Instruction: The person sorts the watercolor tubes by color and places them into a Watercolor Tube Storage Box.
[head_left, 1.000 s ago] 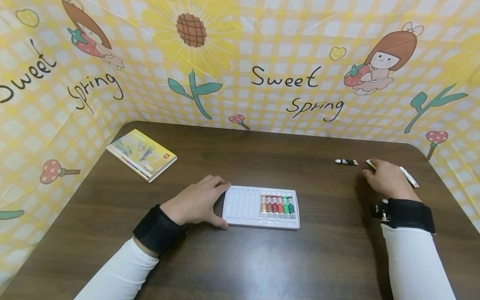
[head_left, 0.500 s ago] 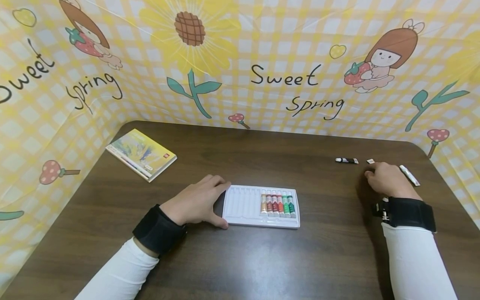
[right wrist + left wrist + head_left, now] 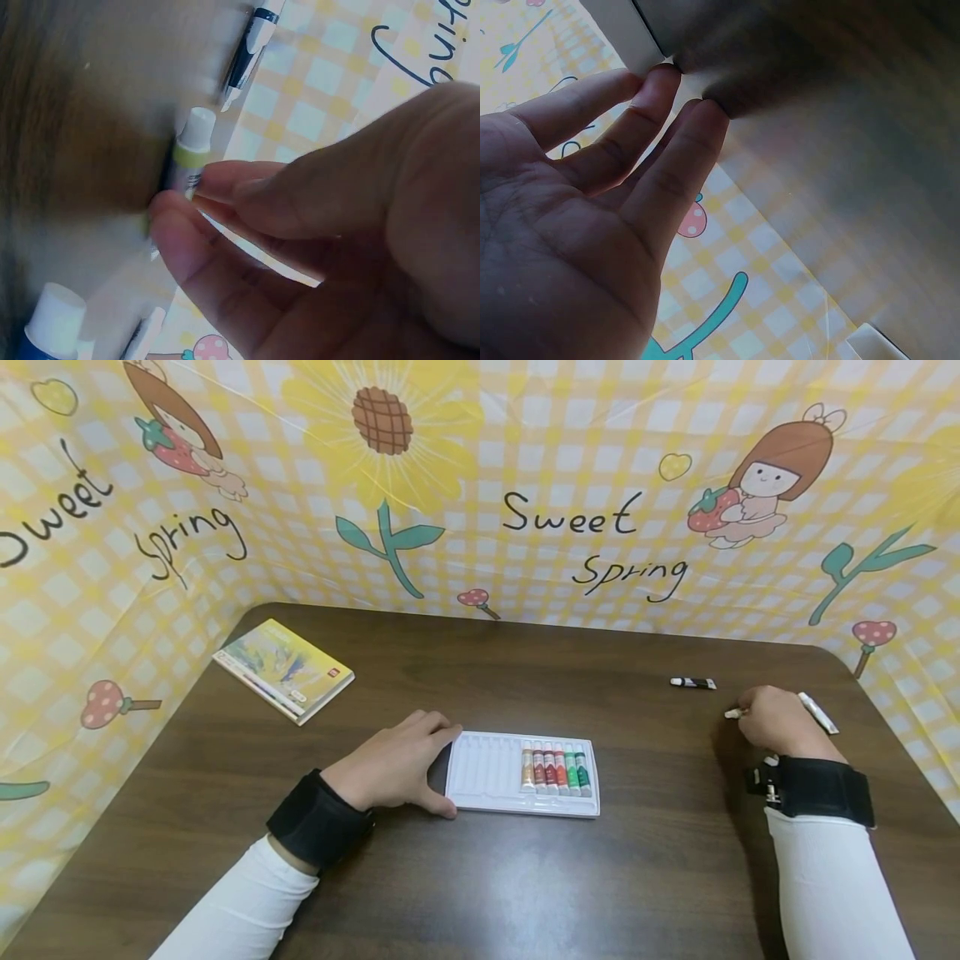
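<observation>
In the head view my right hand [image 3: 774, 720] is at the right side of the table. Its thumb and fingertips pinch a paint tube [image 3: 192, 161] with a white cap and a yellow-green band. The head view shows only this tube's cap end beyond the hand. My left hand [image 3: 397, 760] spans the left end of a white plastic paint tray [image 3: 483, 803], thumb at the near corner and a finger at the far one. Several paint tubes [image 3: 550, 770] in gold, reds and greens lie in the tray's right part; the slots on its left hold nothing.
A black-and-white paint tube [image 3: 693, 683] lies beyond the right hand, and a white tube [image 3: 818, 712] to its right. A white-capped blue tube [image 3: 54, 322] is nearby in the right wrist view. A yellow-covered book [image 3: 283, 670] lies back left. Patterned cloth [image 3: 420, 568] walls the table.
My right fingers have picked at the yellow tube and turned it, so its cap now points left and nearer. The left hand and tray have stayed put.
</observation>
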A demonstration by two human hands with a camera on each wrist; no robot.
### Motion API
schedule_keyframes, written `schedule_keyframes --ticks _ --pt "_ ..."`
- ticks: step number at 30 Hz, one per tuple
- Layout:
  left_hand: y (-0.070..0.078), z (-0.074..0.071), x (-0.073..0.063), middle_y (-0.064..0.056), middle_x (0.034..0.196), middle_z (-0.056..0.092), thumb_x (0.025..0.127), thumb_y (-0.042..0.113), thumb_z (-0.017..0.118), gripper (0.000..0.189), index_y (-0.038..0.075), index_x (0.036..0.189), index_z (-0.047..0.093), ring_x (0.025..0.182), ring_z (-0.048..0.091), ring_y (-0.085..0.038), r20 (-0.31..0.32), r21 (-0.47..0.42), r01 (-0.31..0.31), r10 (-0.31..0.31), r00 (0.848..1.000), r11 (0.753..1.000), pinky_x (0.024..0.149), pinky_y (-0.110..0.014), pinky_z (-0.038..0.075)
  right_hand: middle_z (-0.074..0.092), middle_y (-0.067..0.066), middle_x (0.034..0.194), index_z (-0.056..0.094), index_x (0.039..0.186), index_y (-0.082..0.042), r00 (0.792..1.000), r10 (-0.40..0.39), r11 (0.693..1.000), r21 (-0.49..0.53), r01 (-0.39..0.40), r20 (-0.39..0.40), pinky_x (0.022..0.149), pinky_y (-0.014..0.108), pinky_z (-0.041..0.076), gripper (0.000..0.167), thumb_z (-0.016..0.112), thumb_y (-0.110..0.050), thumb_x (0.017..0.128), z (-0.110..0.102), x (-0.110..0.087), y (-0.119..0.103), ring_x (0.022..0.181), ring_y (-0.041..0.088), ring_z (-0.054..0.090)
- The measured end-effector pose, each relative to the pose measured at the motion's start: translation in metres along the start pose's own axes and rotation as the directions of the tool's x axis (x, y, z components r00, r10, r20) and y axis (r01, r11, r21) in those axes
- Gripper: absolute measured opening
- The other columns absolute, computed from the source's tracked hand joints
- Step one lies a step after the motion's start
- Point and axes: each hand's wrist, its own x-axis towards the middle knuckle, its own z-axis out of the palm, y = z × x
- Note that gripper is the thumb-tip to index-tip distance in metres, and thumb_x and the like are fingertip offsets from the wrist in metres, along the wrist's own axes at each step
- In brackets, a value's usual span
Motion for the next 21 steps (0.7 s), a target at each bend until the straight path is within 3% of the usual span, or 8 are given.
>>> schedule_keyframes --ticks 3,8,14,18,21 --pt "0.0003 0.0000 -0.0001 -0.015 0.151 0.054 0.075 0.054 0.092 0.104 0.003 0.155 0.050 0.137 0.051 -0.030 -0.001 -0.004 0.001 -0.001 1.000 1.000 0.106 -0.051 0.053 0.059 0.016 0.074 0.067 0.088 0.005 1.000 0.005 1.000 0.003 -0.005 -0.016 0.060 0.037 0.041 0.019 0.049 0.002 0.084 0.0016 0.0001 0.0010 0.068 0.031 0.052" --pt "0.0004 0.0000 0.0003 -0.015 0.150 0.054 0.075 0.055 0.092 0.105 0.003 0.155 0.050 0.135 0.051 -0.030 -0.005 0.004 -0.002 0.002 1.000 1.000 0.106 -0.050 0.053 0.069 0.024 0.084 0.075 0.105 0.010 0.996 0.017 1.000 0.004 -0.017 -0.083 0.069 0.048 0.051 0.025 0.057 -0.002 0.092 0.0038 -0.0012 0.0025 0.072 0.034 0.057" --pt "0.0006 -0.0003 0.0006 -0.015 0.150 0.054 0.075 0.056 0.092 0.106 0.002 0.156 0.050 0.135 0.051 -0.029 -0.004 0.008 -0.005 0.005 1.000 1.000 0.106 -0.050 0.053 0.067 0.014 0.075 0.077 0.095 0.007 0.991 0.055 0.998 0.030 -0.052 -0.121 0.061 0.035 0.044 0.019 0.063 -0.006 0.093 0.0066 -0.0025 0.0012 0.071 0.033 0.058" --pt "0.0009 -0.0007 0.0004 -0.015 0.150 0.054 0.075 0.055 0.092 0.105 0.002 0.156 0.049 0.136 0.051 -0.030 -0.002 0.004 -0.005 0.005 1.000 1.000 0.106 -0.050 0.053 0.071 0.019 0.079 0.077 0.095 0.007 0.990 0.061 0.998 0.042 -0.056 -0.124 0.059 0.033 0.043 0.022 0.062 -0.009 0.094 0.0062 -0.0034 -0.0002 0.070 0.034 0.060" --pt "0.0009 -0.0006 0.0003 -0.015 0.150 0.054 0.075 0.055 0.092 0.105 0.002 0.156 0.049 0.137 0.051 -0.030 -0.002 0.003 -0.004 0.004 1.000 1.000 0.106 -0.050 0.053 0.074 0.026 0.088 0.076 0.099 0.010 0.991 0.073 0.997 0.045 -0.068 -0.110 0.060 0.038 0.048 0.025 0.062 -0.011 0.097 0.0056 -0.0039 -0.0012 0.073 0.037 0.063"
